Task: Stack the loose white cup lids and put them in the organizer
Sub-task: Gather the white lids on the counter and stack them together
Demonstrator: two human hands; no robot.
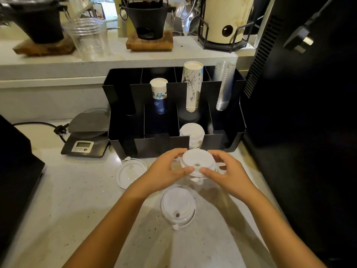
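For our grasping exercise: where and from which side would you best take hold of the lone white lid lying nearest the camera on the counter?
Grip the white lid by its outer rim, coming down from above with fingers on opposite sides. It lies flat, dome up, apart from the hands, and its low round form offers no handle; the small tab at its near edge looks too slight.

A digital scale (85, 140) sits near stacked clear cups (225, 86).

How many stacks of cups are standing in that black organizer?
3, all in the black organizer's back row: a short blue-printed paper stack left of centre, a taller sketch-printed paper stack beside it, clear plastic cups far right.
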